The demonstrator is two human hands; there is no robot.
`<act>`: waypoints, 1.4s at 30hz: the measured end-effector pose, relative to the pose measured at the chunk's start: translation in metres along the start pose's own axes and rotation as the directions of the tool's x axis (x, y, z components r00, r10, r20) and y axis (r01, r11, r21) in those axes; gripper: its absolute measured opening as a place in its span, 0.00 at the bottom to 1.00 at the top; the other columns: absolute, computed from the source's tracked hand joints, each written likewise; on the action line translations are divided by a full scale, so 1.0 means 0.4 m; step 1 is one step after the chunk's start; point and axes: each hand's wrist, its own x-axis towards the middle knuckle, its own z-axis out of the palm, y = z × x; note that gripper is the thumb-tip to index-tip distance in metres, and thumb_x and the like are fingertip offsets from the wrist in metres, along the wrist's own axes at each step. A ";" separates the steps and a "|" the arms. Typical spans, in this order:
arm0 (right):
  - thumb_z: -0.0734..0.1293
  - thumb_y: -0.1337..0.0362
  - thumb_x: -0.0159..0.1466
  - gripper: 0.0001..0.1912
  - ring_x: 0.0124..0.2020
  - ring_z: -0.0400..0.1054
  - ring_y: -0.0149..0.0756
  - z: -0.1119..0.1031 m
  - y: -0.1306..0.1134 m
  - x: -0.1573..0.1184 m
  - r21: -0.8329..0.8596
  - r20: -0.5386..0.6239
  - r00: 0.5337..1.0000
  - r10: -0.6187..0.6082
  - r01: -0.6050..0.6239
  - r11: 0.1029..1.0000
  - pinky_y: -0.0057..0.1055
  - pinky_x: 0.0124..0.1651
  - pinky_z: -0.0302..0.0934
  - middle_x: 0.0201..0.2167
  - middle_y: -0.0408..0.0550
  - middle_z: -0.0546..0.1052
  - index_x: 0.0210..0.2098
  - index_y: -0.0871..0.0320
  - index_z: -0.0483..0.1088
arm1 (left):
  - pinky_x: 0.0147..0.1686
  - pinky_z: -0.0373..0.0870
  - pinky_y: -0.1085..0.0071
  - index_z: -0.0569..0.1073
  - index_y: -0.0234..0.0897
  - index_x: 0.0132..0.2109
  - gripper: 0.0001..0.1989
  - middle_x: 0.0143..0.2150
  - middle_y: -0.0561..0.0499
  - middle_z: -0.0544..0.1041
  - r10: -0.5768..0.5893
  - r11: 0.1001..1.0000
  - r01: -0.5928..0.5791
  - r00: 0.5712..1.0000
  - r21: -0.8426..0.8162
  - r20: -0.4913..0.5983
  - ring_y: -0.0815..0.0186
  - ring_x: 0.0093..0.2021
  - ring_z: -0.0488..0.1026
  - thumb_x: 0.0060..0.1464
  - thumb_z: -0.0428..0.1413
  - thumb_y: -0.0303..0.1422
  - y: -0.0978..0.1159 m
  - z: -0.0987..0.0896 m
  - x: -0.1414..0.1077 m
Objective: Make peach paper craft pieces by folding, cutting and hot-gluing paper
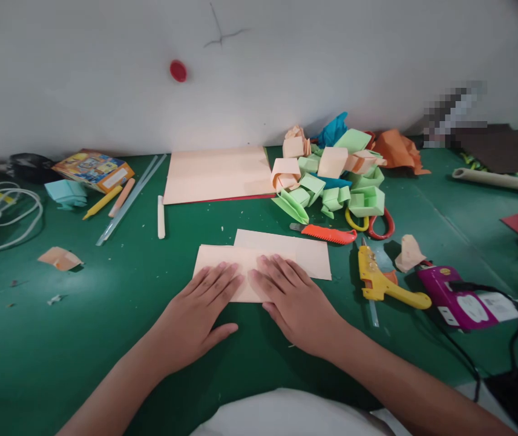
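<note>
Fingers point(217, 283) flat on peach paper point(244, 257)

A pale peach strip of paper point(247, 261) is being pressed flat on the green worktop point(118, 321) under the fingers point(216, 277) of both hands, its long edges running roughly from side to side, its right end being hidden. Behind it a second pale piece point(316, 257) is being partly overlapped, lying slightly askew, its right corner being exposed; whether the two are being joined cannot be told
</note>
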 end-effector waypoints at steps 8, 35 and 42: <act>0.57 0.53 0.75 0.33 0.77 0.41 0.54 0.003 -0.005 -0.006 -0.033 0.021 1.000 -0.015 0.016 0.999 0.57 0.75 0.44 0.77 0.57 0.49 0.75 0.59 0.51 | 0.73 0.49 0.53 0.43 0.39 0.77 0.43 0.77 0.43 0.53 0.033 0.999 -0.033 0.999 0.015 -0.013 0.50 0.76 0.52 0.67 0.48 0.55 -0.007 0.001 0.002; 0.55 0.42 0.73 0.43 0.76 0.43 0.59 -0.022 -0.123 -0.008 0.004 0.086 0.987 -0.135 0.135 0.991 0.58 0.77 0.39 0.75 0.66 0.50 0.74 0.71 0.51 | 0.74 0.43 0.47 0.50 0.36 0.76 0.49 0.78 0.41 0.50 -0.018 0.997 0.020 1.000 -0.072 0.023 0.45 0.77 0.46 0.59 0.55 0.57 0.009 -0.003 0.001; 0.56 0.43 0.73 0.43 0.76 0.43 0.56 0.011 -0.115 -0.047 0.046 0.134 0.988 -0.077 0.071 0.996 0.54 0.76 0.44 0.76 0.65 0.50 0.74 0.71 0.51 | 0.74 0.40 0.49 0.46 0.33 0.77 0.51 0.78 0.39 0.48 -0.004 0.998 0.006 0.999 -0.057 0.036 0.44 0.77 0.45 0.60 0.51 0.60 0.005 0.001 0.001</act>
